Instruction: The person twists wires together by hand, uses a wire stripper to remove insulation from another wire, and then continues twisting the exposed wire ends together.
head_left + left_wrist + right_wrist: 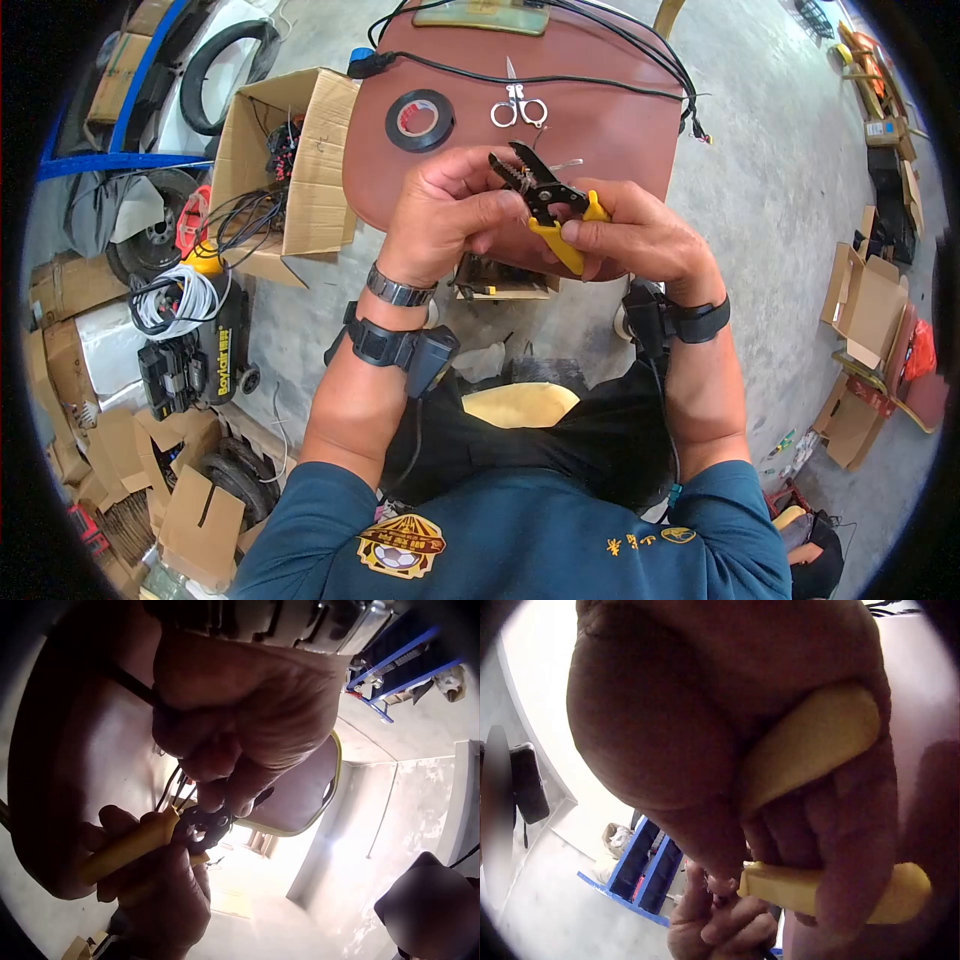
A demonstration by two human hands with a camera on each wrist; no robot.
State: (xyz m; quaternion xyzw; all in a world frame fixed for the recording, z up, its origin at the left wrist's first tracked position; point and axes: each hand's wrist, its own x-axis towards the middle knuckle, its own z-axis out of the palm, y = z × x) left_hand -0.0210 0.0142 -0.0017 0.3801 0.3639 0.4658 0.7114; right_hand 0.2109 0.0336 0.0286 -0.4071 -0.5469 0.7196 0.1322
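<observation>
Pliers (545,198) sat just above the frame's centre, the right hand's (645,235) fingers curled round both yellow handles, apparently for leverage. The left hand (450,208) pinched thumb to fingertips beside the jaws, seemingly steadying a mostly hidden dark cord (133,684). Tape (396,122) and scissors (514,93) lay upper middle on the table (620,125), probably for easy reach.

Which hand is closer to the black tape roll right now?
Left. The left hand is just on the person's side of the black tape roll and slightly right of it; the right hand is farther off to the right, holding the yellow-handled tool.
</observation>
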